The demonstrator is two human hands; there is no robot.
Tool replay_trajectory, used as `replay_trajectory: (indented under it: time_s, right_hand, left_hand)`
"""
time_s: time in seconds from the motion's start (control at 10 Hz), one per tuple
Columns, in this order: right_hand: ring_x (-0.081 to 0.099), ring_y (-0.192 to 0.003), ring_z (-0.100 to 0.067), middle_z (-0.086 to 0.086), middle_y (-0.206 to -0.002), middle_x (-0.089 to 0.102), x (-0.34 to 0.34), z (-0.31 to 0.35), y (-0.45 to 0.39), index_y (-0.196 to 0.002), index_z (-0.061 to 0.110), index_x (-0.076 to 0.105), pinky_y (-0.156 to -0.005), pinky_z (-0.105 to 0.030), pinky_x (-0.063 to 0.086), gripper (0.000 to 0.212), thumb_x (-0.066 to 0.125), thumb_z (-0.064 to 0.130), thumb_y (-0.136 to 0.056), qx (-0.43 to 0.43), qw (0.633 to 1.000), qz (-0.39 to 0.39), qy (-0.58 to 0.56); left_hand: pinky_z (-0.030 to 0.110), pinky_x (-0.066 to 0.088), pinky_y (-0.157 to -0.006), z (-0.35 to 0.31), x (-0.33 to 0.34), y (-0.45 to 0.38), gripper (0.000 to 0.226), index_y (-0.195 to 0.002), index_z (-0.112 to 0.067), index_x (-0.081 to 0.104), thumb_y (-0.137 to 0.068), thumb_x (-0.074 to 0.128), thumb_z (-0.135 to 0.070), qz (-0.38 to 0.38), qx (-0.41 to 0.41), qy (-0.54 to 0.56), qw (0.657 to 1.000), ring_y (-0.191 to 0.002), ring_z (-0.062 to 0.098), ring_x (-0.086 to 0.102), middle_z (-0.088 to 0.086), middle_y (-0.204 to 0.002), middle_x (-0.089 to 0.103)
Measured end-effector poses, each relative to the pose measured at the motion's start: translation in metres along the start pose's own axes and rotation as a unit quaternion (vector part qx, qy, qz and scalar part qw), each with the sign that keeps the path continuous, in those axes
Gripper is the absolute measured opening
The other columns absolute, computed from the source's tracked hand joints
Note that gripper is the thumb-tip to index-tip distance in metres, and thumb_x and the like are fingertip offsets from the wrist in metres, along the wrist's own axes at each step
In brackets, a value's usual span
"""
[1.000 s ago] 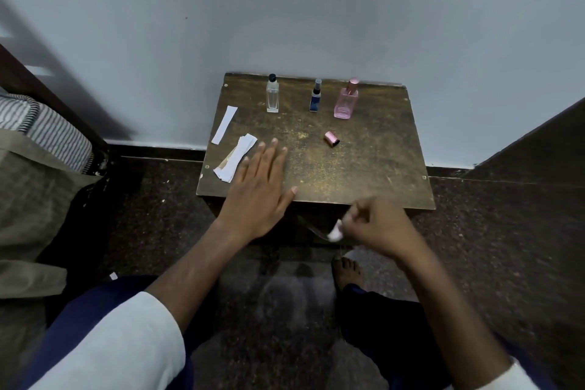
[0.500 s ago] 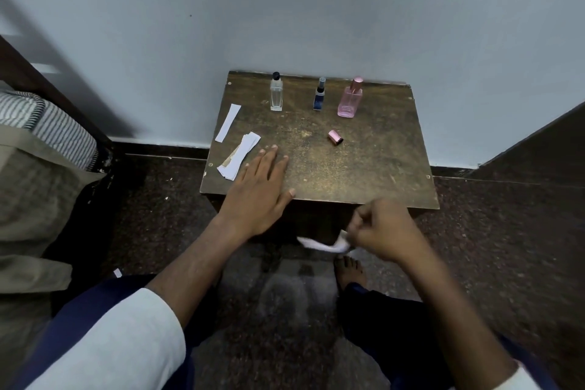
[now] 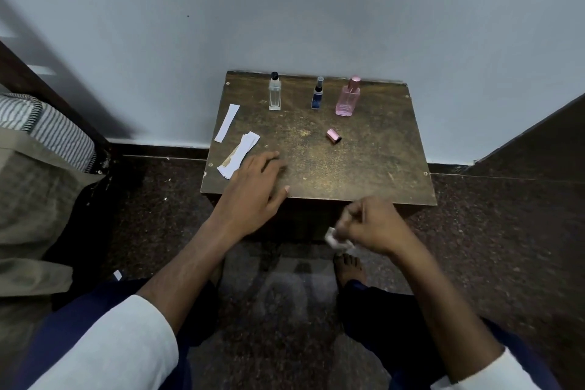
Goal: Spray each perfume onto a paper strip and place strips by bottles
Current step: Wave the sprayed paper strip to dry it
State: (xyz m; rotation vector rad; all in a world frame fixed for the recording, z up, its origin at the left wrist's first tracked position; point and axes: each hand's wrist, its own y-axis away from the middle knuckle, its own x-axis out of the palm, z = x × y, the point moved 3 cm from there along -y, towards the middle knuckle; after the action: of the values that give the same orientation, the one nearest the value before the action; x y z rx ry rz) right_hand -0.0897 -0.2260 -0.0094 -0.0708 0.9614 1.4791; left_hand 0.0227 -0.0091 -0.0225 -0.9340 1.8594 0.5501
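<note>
- Resting palm-down on the near left part of the worktop (image 3: 364, 168), the left hand (image 3: 253, 190) lies flat with fingers spread, its fingertips just beside a small stack of paper strips (image 3: 239, 155).
- The right hand (image 3: 373, 228) hangs off the worktop's near edge, in front of it and above the floor, fingers curled and pinching a white paper strip (image 3: 337, 239) that is blurred.
- Along the worktop's far edge, close to the wall (image 3: 285, 9), three bottles stand upright in a row and apart from one another: a clear bottle (image 3: 274, 95) with a black cap at left, a small dark blue bottle (image 3: 317, 95) in the middle, and a pink bottle (image 3: 347, 100) at right.
- A pink cap (image 3: 333, 136) lies on its side in front of the pink bottle, well apart from both hands.
- A single white strip (image 3: 227, 122) lies near the left edge, angled, beyond the stack.
- The worktop's centre and whole right half are bare, leaving open room between the hands and the bottles.
- A bed with striped bedding (image 3: 47, 127) stands to the left of the worktop; a dark panel (image 3: 538, 139) rises at right.
- A bare foot (image 3: 349, 269) rests on the dark speckled floor below the right hand.
- No label or writing on the bottles can be read; they are too small.
</note>
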Motion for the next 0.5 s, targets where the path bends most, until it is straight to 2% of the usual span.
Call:
replay_trajectory:
  time_s: [0.1,0.2,0.3,0.4,0.5]
  right_hand:
    - [0.055,-0.056,-0.004,-0.005,-0.073,0.067,-0.002,0.027,0.010,-0.079,0.012,0.071,-0.052,-0.018,0.047,0.014,0.079,0.004,-0.088,-0.092,0.787,0.238,-0.561]
    - [0.050,-0.060,-0.003,-0.001,-0.071,0.063,-0.005,0.037,0.008,-0.075,0.013,0.071,-0.052,-0.015,0.045,0.017,0.080,0.004,-0.086,-0.086,0.723,0.254,-0.637]
    - [0.062,-0.065,-0.012,-0.006,-0.078,0.072,0.001,0.011,-0.005,-0.074,0.011,0.077,-0.057,-0.023,0.048,0.014,0.084,0.005,-0.083,0.007,0.996,0.028,-0.089]
    - [0.071,-0.071,-0.016,-0.009,-0.085,0.078,0.010,0.009,-0.008,-0.079,0.010,0.079,-0.065,-0.028,0.056,0.009,0.082,0.010,-0.088,0.021,0.992,-0.032,0.119]
    - [0.055,-0.056,-0.006,-0.009,-0.075,0.072,0.012,0.031,-0.003,-0.074,0.014,0.078,-0.052,-0.019,0.047,0.014,0.086,0.005,-0.082,-0.049,0.910,0.135,-0.389]
  left_hand:
    - [0.045,0.046,-0.115,0.001,-0.004,-0.001,0.036,-0.138,-0.016,0.067,-0.104,0.068,-0.028,-0.048,0.003,0.039,0.998,-0.139,0.026,0.053,0.005,-0.148,0.060]
    - [0.040,0.047,-0.112,0.004,-0.010,0.001,0.030,-0.133,-0.021,0.069,-0.103,0.068,-0.028,-0.080,0.001,0.066,0.995,-0.132,0.022,0.055,-0.001,-0.141,0.062]
    - [0.038,0.046,-0.113,0.010,-0.014,0.002,0.031,-0.131,-0.022,0.071,-0.101,0.071,-0.028,-0.095,-0.002,0.074,0.993,-0.134,0.020,0.055,-0.001,-0.142,0.058]
    - [0.039,0.048,-0.113,0.014,-0.018,0.003,0.029,-0.128,-0.021,0.072,-0.100,0.073,-0.025,-0.107,-0.010,0.093,0.990,-0.135,0.019,0.055,0.000,-0.142,0.057]
    - [0.037,0.048,-0.112,0.014,-0.018,0.003,0.026,-0.125,-0.021,0.074,-0.099,0.074,-0.025,-0.110,-0.006,0.094,0.989,-0.134,0.018,0.056,0.000,-0.141,0.058]
